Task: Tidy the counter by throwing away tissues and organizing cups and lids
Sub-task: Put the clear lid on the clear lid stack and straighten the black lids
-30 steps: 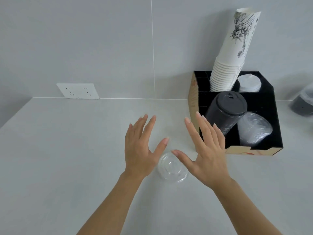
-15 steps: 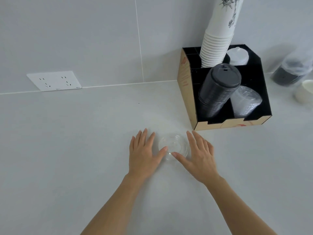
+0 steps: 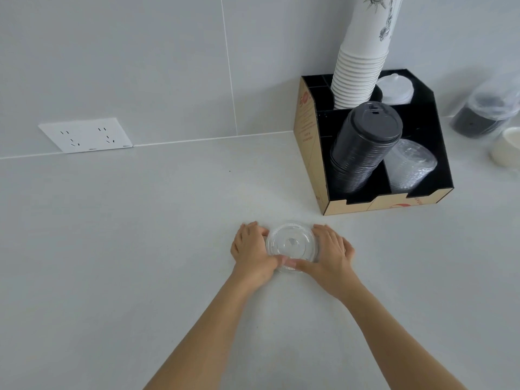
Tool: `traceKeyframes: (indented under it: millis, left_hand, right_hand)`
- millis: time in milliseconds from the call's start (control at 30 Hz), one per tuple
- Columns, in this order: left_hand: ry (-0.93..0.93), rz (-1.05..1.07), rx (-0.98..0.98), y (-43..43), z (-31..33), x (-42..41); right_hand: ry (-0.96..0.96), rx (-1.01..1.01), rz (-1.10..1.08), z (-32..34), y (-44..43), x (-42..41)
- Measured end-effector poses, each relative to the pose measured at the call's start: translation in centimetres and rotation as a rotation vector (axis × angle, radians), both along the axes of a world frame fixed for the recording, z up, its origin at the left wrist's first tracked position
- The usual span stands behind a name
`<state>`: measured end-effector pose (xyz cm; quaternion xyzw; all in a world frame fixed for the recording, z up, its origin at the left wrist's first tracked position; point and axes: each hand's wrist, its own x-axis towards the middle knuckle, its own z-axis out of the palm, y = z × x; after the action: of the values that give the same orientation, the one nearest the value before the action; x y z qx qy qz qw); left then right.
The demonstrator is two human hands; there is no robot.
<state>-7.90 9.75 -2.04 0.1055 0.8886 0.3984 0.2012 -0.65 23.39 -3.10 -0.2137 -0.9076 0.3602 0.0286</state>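
A small stack of clear plastic lids [image 3: 291, 244] lies on the white counter [image 3: 140, 235]. My left hand [image 3: 250, 250] and my right hand [image 3: 332, 251] cup it from either side, fingers curled around its rim, thumbs meeting at the near edge. Behind and to the right stands a cardboard organizer [image 3: 309, 153] with black compartments. It holds a tall stack of white paper cups [image 3: 361, 63], a leaning stack of black lids [image 3: 363, 153], a stack of clear lids [image 3: 410, 167] and white lids [image 3: 395, 90].
At the far right sit a bagged stack of black lids [image 3: 484, 114] and a white cup [image 3: 506, 149], partly cut off by the frame edge. A white wall socket [image 3: 85, 135] sits where the tiled wall meets the counter on the left.
Both hands came down from open and raised to close around the clear lids on the counter. The view shifted so the organizer sits farther right and higher.
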Motion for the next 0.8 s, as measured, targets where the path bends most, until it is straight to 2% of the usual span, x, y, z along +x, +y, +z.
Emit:
traceKeyframes:
  millis: [200, 333, 500, 800]
  left_hand:
    - [-0.063, -0.014, 0.222, -0.6, 0.7, 0.9]
    - [-0.07, 0.016, 0.277, -0.7, 1.3, 1.1]
    - [-0.1, -0.002, 0.313, -0.5, 2.1, 1.2]
    - [-0.065, -0.014, 0.501, 4.1, 5.3, 2.6]
  right_hand:
    - [0.135, -0.274, -0.019, 0.5, -1.0, 0.9]
    - [0.255, -0.635, -0.141, 1.0, -1.7, 0.7]
    - [0.336, -0.661, -0.285, 2.0, -1.6, 0.2]
    - [0.533, -0.632, -0.311, 5.9, 3.5, 2.4]
